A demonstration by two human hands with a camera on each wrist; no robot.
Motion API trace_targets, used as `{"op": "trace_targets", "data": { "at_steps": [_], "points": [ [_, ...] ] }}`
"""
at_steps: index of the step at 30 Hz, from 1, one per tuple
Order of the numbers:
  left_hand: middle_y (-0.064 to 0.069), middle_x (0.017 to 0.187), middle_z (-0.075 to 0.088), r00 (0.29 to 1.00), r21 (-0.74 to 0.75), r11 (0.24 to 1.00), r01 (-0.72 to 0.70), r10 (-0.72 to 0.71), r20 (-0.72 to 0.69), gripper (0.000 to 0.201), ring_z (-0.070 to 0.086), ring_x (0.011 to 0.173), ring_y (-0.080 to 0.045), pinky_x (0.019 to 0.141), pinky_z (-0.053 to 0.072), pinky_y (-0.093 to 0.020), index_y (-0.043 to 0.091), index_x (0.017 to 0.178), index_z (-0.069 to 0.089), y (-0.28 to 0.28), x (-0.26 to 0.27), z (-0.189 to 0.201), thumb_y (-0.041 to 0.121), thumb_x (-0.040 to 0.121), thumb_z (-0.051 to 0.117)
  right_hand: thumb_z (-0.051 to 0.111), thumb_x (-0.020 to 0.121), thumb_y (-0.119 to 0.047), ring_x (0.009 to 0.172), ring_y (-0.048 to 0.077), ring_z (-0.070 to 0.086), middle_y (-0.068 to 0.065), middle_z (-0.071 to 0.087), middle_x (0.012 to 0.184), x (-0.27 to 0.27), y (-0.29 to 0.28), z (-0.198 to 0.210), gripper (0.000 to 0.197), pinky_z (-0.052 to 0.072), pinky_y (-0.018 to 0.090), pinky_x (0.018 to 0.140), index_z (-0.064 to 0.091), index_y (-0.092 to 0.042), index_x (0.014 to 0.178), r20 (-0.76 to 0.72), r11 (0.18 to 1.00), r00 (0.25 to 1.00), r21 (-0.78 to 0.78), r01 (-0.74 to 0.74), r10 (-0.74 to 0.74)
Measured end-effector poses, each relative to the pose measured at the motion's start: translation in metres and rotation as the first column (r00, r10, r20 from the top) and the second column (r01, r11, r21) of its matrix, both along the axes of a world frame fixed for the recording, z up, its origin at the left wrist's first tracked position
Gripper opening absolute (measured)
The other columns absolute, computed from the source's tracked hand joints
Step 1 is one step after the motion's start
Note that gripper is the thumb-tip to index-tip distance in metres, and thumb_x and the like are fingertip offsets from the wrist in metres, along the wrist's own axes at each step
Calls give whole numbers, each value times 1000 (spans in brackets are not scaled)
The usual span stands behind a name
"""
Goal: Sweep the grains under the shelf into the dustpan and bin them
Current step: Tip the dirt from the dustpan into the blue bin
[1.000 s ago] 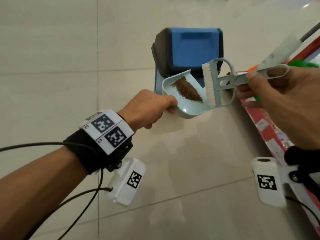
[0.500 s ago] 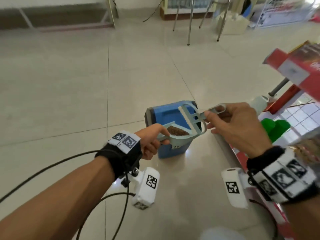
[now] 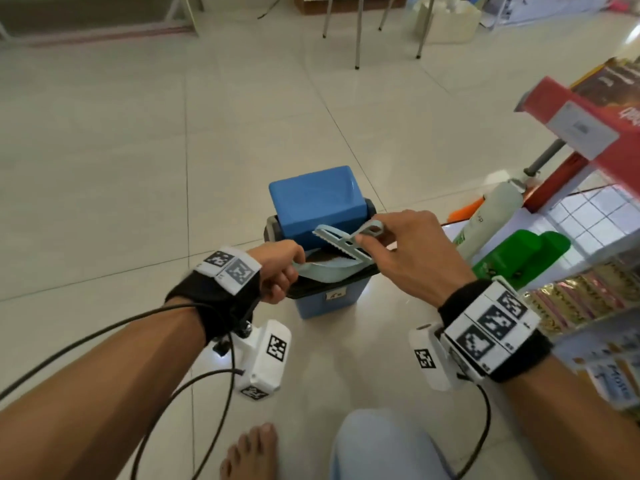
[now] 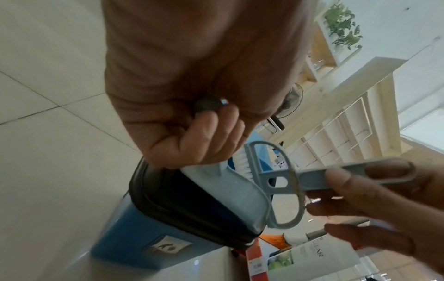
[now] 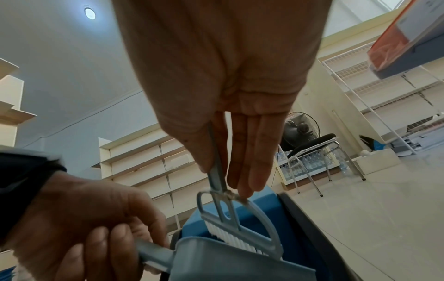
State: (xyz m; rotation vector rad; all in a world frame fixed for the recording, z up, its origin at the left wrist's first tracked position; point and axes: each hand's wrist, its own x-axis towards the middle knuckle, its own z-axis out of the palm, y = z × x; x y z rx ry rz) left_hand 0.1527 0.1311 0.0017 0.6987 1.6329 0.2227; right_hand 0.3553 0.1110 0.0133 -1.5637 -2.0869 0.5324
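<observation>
A pale blue dustpan hangs over the open mouth of the blue bin, whose lid stands tilted up at the back. Brown grains lie in the pan. My left hand grips the pan's handle. My right hand pinches the handle of the small brush, whose white bristles rest at the dustpan's open edge. From the left wrist, the brush crosses the pan above the bin.
A shop shelf with packets stands close on the right, with a green bottle and a white bottle beside the bin. Chair legs stand far back. My bare foot and knee are below the bin.
Both hands carried the dustpan and brush from in front of the bin to just over its open mouth. The head view rose and now takes in more of the room.
</observation>
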Motion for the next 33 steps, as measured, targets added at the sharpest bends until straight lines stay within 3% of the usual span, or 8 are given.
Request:
{"op": "trace_targets", "data": {
  "at_steps": [4, 9, 14, 17, 21, 27, 31, 33],
  "points": [
    [2, 53, 36, 987, 88, 987, 135, -126, -96, 16, 26, 41, -8, 38, 27, -14, 16, 82, 46, 10, -8, 4, 21, 91, 58, 60, 93, -36, 76, 14, 67, -4, 72, 80, -6, 5, -1, 19, 56, 39, 74, 74, -24, 92, 31, 1000, 999, 9, -7, 6],
    [-1, 42, 49, 920, 322, 891, 321, -213, -328, 29, 41, 32, -14, 41, 39, -18, 9, 60, 54, 23, -9, 5, 20, 81, 71, 59, 92, -42, 78, 12, 68, -9, 72, 82, -5, 6, 5, 21, 58, 40, 73, 73, -28, 94, 37, 998, 999, 60, 14, -16],
    [-4, 48, 58, 934, 437, 860, 265, -115, -339, 35, 55, 44, -22, 62, 58, -34, 10, 59, 61, 24, 1, 10, 41, 65, 77, 58, 92, -45, 80, 5, 68, -15, 72, 83, -1, 7, 11, 22, 58, 41, 70, 72, -29, 93, -7, 985, 998, 159, 66, -65],
    [-8, 67, 64, 919, 462, 838, 290, -110, -377, 35, 60, 60, -25, 75, 61, -44, 10, 68, 61, 16, 6, 9, 42, 67, 75, 59, 93, -44, 81, 4, 68, -15, 72, 86, 2, 5, 16, 21, 59, 41, 70, 73, -28, 95, 1, 981, 997, 179, 70, -72],
    [-9, 63, 62, 942, 563, 799, 209, -11, -335, 41, 58, 51, -23, 60, 59, -36, 7, 71, 65, 18, 6, 19, 46, 63, 78, 59, 93, -44, 79, 4, 68, -16, 71, 84, 5, 3, 20, 21, 58, 41, 69, 73, -28, 95, -11, 976, 996, 201, 84, -83],
    [-23, 86, 75, 902, 550, 767, 330, -83, -424, 43, 74, 78, -36, 72, 60, -50, -1, 83, 68, -2, 13, 11, 40, 71, 76, 59, 94, -41, 74, 8, 66, -14, 71, 85, 9, -10, 30, 16, 56, 40, 67, 71, -30, 94, 111, 976, 992, 216, 41, -66],
    [-7, 54, 65, 943, 593, 771, 232, -29, -332, 36, 69, 52, -27, 59, 62, -45, 15, 60, 55, -2, 7, 11, 39, 67, 80, 57, 96, -42, 78, 4, 65, -16, 69, 85, 11, -11, 37, 17, 58, 40, 67, 69, -31, 96, 92, 970, 994, 239, 39, -62],
    [0, 50, 61, 964, 621, 767, 160, 14, -265, 38, 64, 42, -18, 53, 62, -43, 16, 58, 53, -4, 4, 13, 36, 65, 84, 57, 96, -42, 80, 6, 65, -16, 69, 87, 10, -10, 38, 18, 58, 40, 68, 69, -30, 97, 66, 970, 997, 242, 31, -49]
  ]
}}
